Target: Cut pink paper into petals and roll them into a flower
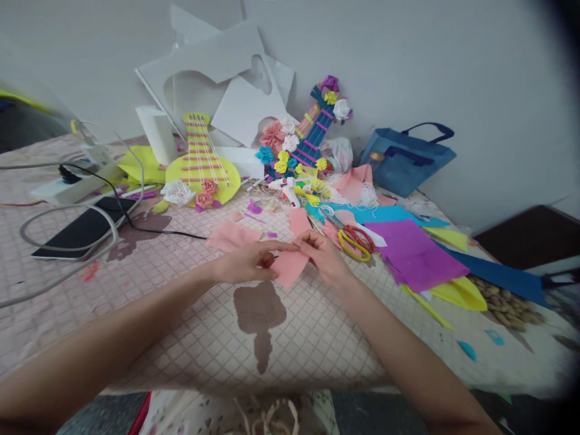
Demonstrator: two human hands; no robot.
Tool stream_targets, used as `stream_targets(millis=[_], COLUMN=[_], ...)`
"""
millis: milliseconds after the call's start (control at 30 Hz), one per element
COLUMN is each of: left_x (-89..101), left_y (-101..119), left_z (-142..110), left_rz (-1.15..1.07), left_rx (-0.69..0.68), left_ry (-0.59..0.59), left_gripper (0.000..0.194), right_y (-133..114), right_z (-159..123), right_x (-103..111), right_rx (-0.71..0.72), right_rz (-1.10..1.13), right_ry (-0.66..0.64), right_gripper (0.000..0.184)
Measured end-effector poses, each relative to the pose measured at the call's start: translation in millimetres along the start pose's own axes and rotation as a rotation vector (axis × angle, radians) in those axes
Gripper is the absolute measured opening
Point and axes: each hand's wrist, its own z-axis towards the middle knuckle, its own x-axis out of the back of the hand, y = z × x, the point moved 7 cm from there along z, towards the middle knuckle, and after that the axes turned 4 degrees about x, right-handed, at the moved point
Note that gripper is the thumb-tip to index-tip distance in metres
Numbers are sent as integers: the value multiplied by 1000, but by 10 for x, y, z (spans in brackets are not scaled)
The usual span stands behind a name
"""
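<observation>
Both my hands meet over the middle of the table on one pink felt piece (289, 267). My left hand (247, 261) pinches its left edge, fingers closed. My right hand (324, 255) grips its upper right edge, fingers curled. Another pink felt scrap (231, 235) lies just behind my left hand, and a third (299, 220) behind the held piece. Scissors with red and yellow handles (356, 240) rest right of my right hand.
A yellow felt guitar (202, 166) and a blue flowered guitar (312, 136) stand at the back against white cut boards (217, 66). Purple felt sheets (414, 254), blue bag (405, 158), glue gun (287, 188), black tablet (84, 226) with cables, power strip (72, 187).
</observation>
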Motion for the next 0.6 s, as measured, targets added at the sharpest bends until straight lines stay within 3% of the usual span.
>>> stream_targets(millis=[500,600], left_x=[-14,1], left_y=[29,37], left_z=[-4,-10], left_rz=[9,1], left_rx=[-30,-17], left_ry=[8,23], left_gripper=[57,57], right_y=[29,22], right_z=[-11,2], right_x=[2,59], right_rx=[-75,-46], right_rz=[5,8], right_ry=[-23,42], right_gripper=[24,26])
